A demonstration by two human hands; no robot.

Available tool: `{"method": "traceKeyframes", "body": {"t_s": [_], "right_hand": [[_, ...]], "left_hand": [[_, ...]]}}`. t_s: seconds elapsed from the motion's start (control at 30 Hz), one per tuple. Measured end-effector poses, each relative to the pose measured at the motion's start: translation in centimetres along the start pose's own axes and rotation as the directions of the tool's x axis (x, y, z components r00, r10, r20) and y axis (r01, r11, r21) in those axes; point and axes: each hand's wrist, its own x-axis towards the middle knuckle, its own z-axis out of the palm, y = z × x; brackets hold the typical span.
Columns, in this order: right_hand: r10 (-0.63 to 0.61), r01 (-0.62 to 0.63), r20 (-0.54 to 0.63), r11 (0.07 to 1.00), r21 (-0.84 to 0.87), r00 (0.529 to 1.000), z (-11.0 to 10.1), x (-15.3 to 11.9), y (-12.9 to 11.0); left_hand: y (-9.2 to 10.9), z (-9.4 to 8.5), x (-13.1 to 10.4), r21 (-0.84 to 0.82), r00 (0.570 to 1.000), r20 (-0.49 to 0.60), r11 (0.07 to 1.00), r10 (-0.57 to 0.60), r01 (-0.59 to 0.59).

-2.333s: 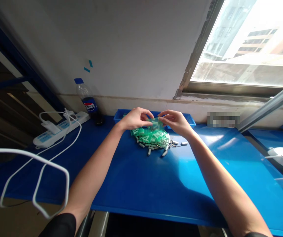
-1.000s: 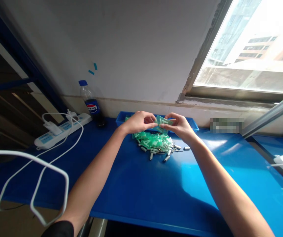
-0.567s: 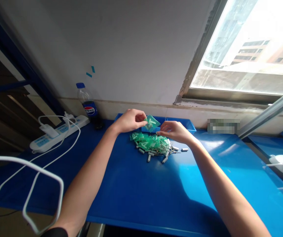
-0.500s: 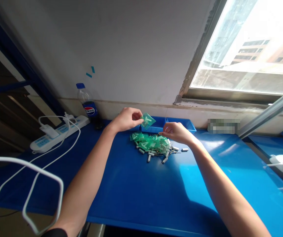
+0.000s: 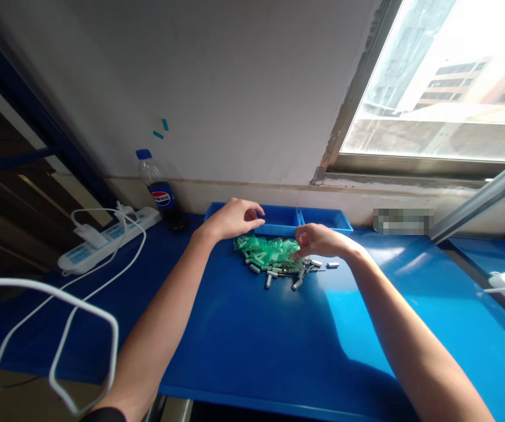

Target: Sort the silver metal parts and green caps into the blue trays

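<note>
Blue bench [image 5: 256, 328] under window [image 5: 446, 88], grey wall; L hand [image 5: 233, 219] fingers apart, R hand [image 5: 318, 241] curled—grip unclear.

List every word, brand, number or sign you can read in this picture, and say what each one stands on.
Red, white and blue globe logo, no letters readable: label of the cola bottle.
White marks on the green bags: too small to read.
Blurred patch by the window sill: unreadable.
White power strip: no readable text.

Bare blue table [image 5: 252, 334] before the pile of green bags [image 5: 268, 251]; tray [image 5: 278, 212] behind.
</note>
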Motion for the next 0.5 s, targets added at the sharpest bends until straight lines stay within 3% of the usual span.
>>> {"method": "traceKeyframes", "body": {"t_s": [0.17, 0.3, 0.5], "right_hand": [[-0.036, 0.07, -0.107, 0.942, 0.327, 0.994, -0.8, -0.2, 0.5], [-0.031, 0.128, -0.214, 0.881, 0.456, 0.976, -1.3, -0.7, 0.3], [-0.143, 0.289, -0.284, 0.757, 0.585, 0.948, -1.6, -1.5, -1.8]], "left_hand": [[1.7, 1.6, 0.1, -0.108, 0.989, 0.135, 0.993, 0.052, -0.038], [2.0, 2.0, 0.2, -0.135, 0.988, 0.14, 0.99, 0.057, -0.038], [2.3, 1.9, 0.3, -0.211, 0.985, 0.141, 0.975, 0.103, -0.072]]}}
